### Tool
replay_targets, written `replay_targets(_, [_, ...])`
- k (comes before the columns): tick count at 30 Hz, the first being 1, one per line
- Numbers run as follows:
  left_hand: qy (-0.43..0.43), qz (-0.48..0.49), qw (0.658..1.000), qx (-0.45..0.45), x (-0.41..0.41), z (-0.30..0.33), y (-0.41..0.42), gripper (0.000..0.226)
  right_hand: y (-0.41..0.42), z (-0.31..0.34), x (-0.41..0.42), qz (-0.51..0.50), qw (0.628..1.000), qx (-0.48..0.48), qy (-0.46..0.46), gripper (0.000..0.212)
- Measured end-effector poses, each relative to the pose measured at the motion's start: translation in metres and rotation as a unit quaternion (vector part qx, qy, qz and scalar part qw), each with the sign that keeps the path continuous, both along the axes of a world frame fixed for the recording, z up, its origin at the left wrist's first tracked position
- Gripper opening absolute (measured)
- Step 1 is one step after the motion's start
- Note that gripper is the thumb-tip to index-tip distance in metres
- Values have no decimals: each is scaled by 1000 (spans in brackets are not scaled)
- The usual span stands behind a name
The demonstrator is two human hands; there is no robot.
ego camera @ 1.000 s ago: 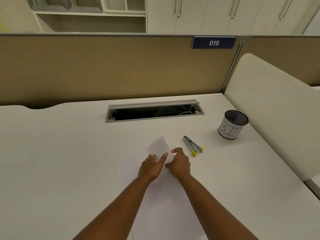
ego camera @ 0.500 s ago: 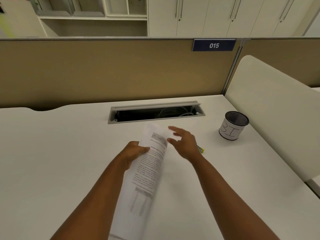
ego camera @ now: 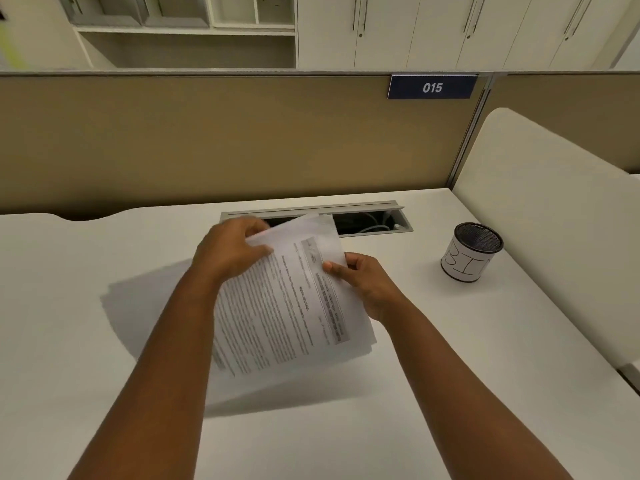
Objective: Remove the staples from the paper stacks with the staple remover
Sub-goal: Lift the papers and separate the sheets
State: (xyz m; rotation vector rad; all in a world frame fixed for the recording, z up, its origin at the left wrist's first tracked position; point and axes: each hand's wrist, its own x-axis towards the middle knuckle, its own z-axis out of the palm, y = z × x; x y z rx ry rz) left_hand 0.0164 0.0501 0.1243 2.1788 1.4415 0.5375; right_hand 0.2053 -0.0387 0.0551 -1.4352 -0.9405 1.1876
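Observation:
A stapled paper stack [ego camera: 291, 306] with printed text is lifted off the white desk [ego camera: 104, 341], tilted with the printed side towards me. My left hand [ego camera: 232, 251] grips its top left edge, thumb on the front. My right hand [ego camera: 367, 282] pinches the stack's right edge near the top, thumb on the printed face. More white sheets [ego camera: 149, 306] lie flat on the desk beneath, blurred. The staple remover is hidden behind my right hand and the paper. No staple is visible.
A black mesh cup [ego camera: 472, 252] with a white label stands at the right. An open cable tray [ego camera: 367, 221] is sunk into the desk just behind the paper. A beige partition [ego camera: 207, 140] closes the back and a white side panel [ego camera: 554, 220] the right.
The stack lay flat a second ago with both hands on its top edge. My left hand lifted and turned it over, and my right hand has now taken its right edge.

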Motion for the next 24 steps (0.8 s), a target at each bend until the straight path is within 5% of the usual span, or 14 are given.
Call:
replay_targets(4, [51, 10, 988, 147, 21, -11, 1, 50, 4, -9, -3, -56, 990, -25, 129, 16])
replay_targets(13, [122, -124, 985, 17, 53, -130, -27, 54, -4, -71, -12, -139, 964, -151, 170, 9])
replay_targets(18, [117, -107, 987, -4, 60, -171, -38, 55, -8, -92, -15, -175, 968, -170, 56, 11])
replay_targets(24, [109, -108, 988, -11, 71, -193, -40, 46, -1, -105, -17, -184, 956, -177, -142, 52])
